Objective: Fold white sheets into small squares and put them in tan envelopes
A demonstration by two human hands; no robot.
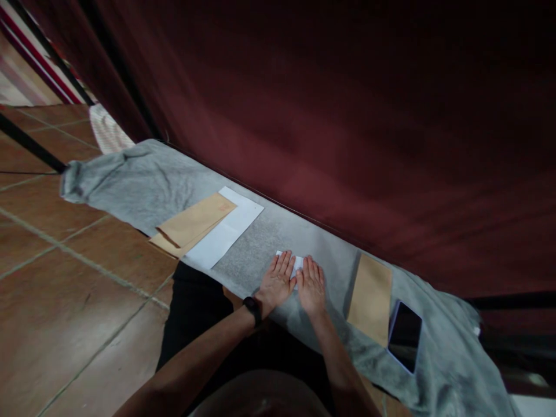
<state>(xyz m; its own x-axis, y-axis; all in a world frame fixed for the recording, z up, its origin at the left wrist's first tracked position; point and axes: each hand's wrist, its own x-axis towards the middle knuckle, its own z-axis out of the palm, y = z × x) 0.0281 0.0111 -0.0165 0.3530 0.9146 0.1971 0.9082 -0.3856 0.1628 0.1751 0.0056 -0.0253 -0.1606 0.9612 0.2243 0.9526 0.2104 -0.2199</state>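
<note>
My left hand (277, 280) and my right hand (311, 285) lie flat side by side, fingers stretched out, pressing down on a small folded white paper (297, 263) that shows only between and above the fingers. The paper rests on a table covered with a grey cloth (143, 179). A black band sits on my left wrist.
To the left lie brown envelopes (195, 223) stacked on a white sheet (228, 231). To the right lie another brown envelope (371, 298) and a dark phone (405, 336). A dark red curtain (347, 116) hangs behind the table. Tiled floor lies to the left.
</note>
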